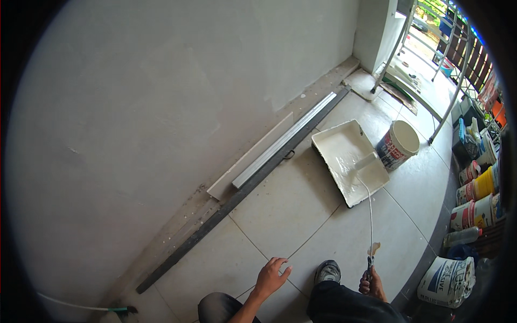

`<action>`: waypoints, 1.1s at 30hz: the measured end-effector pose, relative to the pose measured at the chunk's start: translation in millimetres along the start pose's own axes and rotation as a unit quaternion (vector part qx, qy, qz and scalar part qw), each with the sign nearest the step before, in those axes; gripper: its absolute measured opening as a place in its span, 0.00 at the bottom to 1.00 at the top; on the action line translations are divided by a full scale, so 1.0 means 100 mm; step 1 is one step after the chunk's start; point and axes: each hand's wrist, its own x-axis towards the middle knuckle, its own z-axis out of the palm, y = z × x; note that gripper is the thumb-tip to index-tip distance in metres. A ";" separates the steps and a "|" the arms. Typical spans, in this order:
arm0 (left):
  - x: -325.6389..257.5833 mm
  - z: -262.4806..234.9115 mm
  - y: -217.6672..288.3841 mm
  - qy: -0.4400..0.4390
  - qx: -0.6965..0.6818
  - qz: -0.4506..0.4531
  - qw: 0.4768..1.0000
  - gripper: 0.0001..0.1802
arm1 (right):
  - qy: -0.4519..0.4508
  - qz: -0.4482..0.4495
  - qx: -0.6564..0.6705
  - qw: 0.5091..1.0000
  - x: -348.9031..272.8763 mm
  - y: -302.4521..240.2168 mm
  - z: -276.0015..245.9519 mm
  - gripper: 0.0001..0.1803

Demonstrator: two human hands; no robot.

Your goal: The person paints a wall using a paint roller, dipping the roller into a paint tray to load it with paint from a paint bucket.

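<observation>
My right hand [371,282] grips the dark handle of a paint roller [367,161]. Its thin, pale rod runs from my fist up to the white roller head, which lies in a paint tray [335,132]. Wet white paint coats the lower part of the tray. Beside the tray's right edge stands an upright paint bucket [405,138] with a printed side and cream-coloured inside. My left hand [273,276] hovers over the floor with nothing in it, its fingers apart and slightly bent.
A grey wall [161,81] rises on the left, with a long dark bar [215,226] and white strips [285,140] along its foot. Several containers, including a white bucket [444,280], line the right side. A metal ladder [401,40] stands at the far right.
</observation>
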 end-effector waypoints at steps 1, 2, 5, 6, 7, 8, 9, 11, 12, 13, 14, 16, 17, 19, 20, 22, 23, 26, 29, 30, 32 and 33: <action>0.00 0.00 -0.02 0.008 0.003 0.008 1.000 0.17 | 0.030 -0.025 -0.031 0.999 0.03 0.00 0.02 0.29; 0.00 0.00 -0.03 0.015 0.006 0.016 1.000 0.17 | 0.026 -0.024 -0.034 0.999 0.04 -0.02 0.09 0.29; -0.02 -0.01 -0.05 0.015 0.011 0.010 1.000 0.16 | 0.122 -0.115 -0.180 0.969 0.07 -0.10 0.25 0.29; -0.02 -0.02 -0.05 0.016 0.010 0.008 1.000 0.16 | 0.096 -0.124 -0.161 0.974 0.09 -0.14 0.26 0.29; -0.02 -0.03 -0.06 0.016 0.006 0.009 1.000 0.16 | 0.070 -0.134 -0.142 0.978 0.11 -0.16 0.27 0.29; -0.01 -0.04 -0.07 0.016 0.002 0.010 1.000 0.16 | 0.053 -0.121 -0.103 0.986 0.15 -0.19 0.30 0.29; -0.02 -0.04 -0.08 0.015 0.001 0.009 1.000 0.16 | 0.054 -0.120 -0.103 0.986 0.15 -0.21 0.33 0.29; -0.05 -0.04 -0.09 0.032 0.008 0.029 0.999 0.16 | 0.034 -0.097 -0.087 0.991 0.14 -0.22 0.36 0.31; -0.04 -0.05 -0.09 0.029 0.006 0.029 0.999 0.16 | 0.037 -0.097 -0.087 0.991 0.14 -0.23 0.37 0.31; -0.03 -0.07 -0.11 0.031 0.005 0.018 0.999 0.16 | 0.015 -0.059 -0.046 0.997 0.17 -0.23 0.38 0.31; -0.03 -0.07 -0.10 0.030 0.001 0.005 1.000 0.16 | -0.005 -0.021 -0.006 1.000 0.15 -0.22 0.37 0.31; -0.06 -0.11 -0.06 0.019 -0.004 -0.002 1.000 0.16 | -0.017 -0.018 -0.009 1.000 0.14 -0.20 0.38 0.32; -0.05 -0.14 -0.04 0.022 -0.003 -0.006 1.000 0.16 | -0.044 -0.020 -0.015 0.999 0.16 -0.21 0.40 0.32; -0.04 -0.13 -0.01 0.023 -0.006 -0.001 1.000 0.16 | -0.062 0.013 0.040 0.997 0.14 -0.22 0.29 0.34; -0.03 -0.11 -0.03 0.023 -0.010 0.002 1.000 0.17 | -0.118 0.048 0.109 0.986 0.16 -0.19 0.25 0.35; -0.01 -0.08 -0.05 0.026 -0.008 0.004 1.000 0.17 | -0.172 0.082 0.175 0.966 0.19 -0.19 0.20 0.35; -0.02 -0.08 -0.06 0.029 -0.005 0.004 1.000 0.17 | -0.187 0.096 0.190 0.959 0.18 -0.17 0.25 0.36; -0.03 -0.17 -0.06 0.026 -0.001 -0.006 1.000 0.17 | -0.166 0.108 0.141 0.970 0.22 -0.16 0.35 0.36; -0.09 -0.15 -0.14 0.068 0.007 0.022 0.997 0.16 | -0.050 0.048 -0.043 0.997 0.20 -0.13 0.51 0.33; -0.09 -0.13 -0.14 0.049 -0.026 -0.002 0.998 0.16 | -0.054 0.029 -0.079 0.995 0.15 -0.15 0.55 0.32; -0.04 -0.07 -0.10 0.014 -0.017 -0.023 0.999 0.15 | 0.019 0.070 0.020 0.997 0.14 -0.11 0.37 0.31; -0.03 0.00 -0.15 0.039 -0.009 0.016 0.999 0.16 | -0.015 0.039 -0.009 0.999 0.13 -0.09 0.30 0.29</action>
